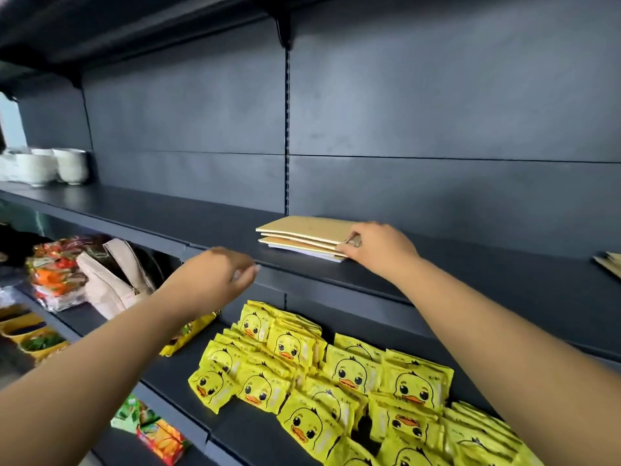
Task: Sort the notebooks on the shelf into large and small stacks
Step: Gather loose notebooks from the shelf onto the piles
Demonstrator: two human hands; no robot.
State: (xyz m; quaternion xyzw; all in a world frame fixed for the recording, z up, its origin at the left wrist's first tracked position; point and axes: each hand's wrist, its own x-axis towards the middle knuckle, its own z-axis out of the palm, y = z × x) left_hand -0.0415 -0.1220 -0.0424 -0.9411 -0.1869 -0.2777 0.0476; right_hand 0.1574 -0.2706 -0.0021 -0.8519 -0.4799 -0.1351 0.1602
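i see even, soft daylight, brightest on the back panel (437, 95) above the notebooks (302, 235). left of that panel the white cups (50, 166) smear with blur, and my left hand (218, 274) is motion-blurred. wide-angle bending curves the shelf edge (336, 280) outward from it.

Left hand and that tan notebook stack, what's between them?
Only bare dark shelf, in the head view, separates the left hand from the tan notebook stack.
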